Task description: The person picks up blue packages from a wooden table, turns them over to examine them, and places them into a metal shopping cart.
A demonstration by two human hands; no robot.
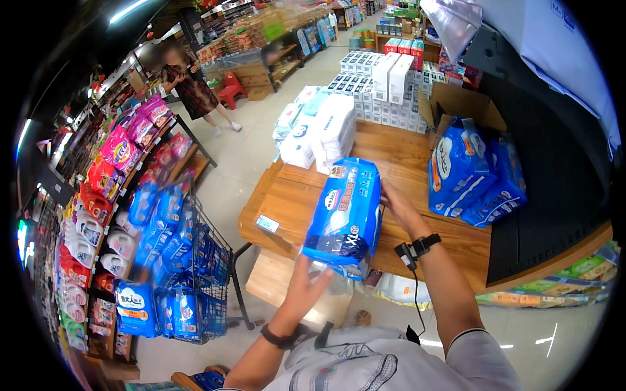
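Right now both hands hold one big blue pack [344,215] of soft paper goods up in the air, over the front edge of a wooden table [293,195]. The left hand [306,283] is under the pack's near end, with its fingers spread wide and pressed flat against the bottom. The right hand [396,203] is on the far side of the pack, with its fingers curled around the side, so part of that hand is hidden. The pack is tilted, with its top end pointing away from the person. Each wrist has a dark band, and a thin black cord hangs down from the right one. A small white tag [267,224] lies on the table near its left edge. Farther back on the table stand white packs [323,133]. To the right, more blue packs [471,173] lean by an open brown cardboard box [463,103]. On the left is a wire basket [195,267] full of blue packs, beside shelves [104,195] with pink, red and white bags and jugs. Far back, another person [190,85] stands in the aisle near a red stool [229,91].
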